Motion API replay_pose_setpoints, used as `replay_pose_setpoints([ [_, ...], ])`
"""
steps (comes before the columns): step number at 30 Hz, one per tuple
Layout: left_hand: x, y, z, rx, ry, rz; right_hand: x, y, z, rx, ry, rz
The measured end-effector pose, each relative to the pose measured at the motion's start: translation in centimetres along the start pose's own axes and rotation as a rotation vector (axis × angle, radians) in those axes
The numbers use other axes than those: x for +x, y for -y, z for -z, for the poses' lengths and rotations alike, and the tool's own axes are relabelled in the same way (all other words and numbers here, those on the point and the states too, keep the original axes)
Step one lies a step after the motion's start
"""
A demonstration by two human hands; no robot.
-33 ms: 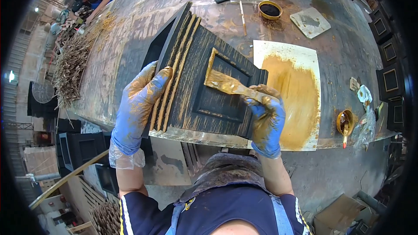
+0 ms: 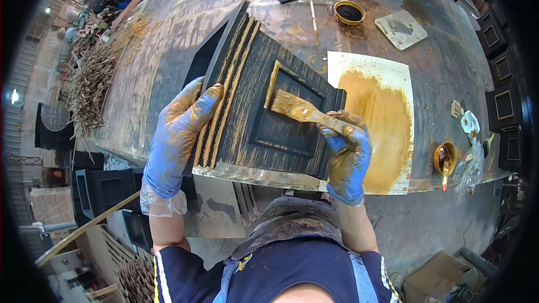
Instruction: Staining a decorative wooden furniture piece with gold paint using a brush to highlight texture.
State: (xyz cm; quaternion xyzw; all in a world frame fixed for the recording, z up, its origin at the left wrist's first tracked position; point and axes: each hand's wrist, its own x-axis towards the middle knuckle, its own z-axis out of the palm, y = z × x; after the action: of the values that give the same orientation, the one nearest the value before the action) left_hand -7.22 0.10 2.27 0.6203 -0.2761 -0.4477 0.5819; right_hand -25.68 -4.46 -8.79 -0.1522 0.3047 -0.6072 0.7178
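Head view: grasping brush [image 2: 310, 114] w/ R hand [image 2: 349, 160], drawing bristles [image 2: 287, 104] slightly right, away from gold trim [image 2: 272, 84], further over dark panel [image 2: 283, 139]; holding black box [image 2: 240, 129] at workbench [image 2: 135, 90] edge, L hand [image 2: 179, 129] gripping.

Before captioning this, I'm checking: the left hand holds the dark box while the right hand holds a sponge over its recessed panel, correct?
Wrong tool: in the head view, the left hand holds the dark box while the right hand holds a brush over its recessed panel.
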Motion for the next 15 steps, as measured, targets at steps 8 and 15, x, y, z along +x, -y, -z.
replay_pose_setpoints([
  [8,-0.1,0.0,0.1,-0.002,0.062,0.007,-1.2,-0.2,-0.1,0.027,0.15,-0.026],
  [15,0.1,0.2,0.2,-0.098,0.108,0.02,-2.3,0.0,0.2,0.003,0.135,0.023],
])
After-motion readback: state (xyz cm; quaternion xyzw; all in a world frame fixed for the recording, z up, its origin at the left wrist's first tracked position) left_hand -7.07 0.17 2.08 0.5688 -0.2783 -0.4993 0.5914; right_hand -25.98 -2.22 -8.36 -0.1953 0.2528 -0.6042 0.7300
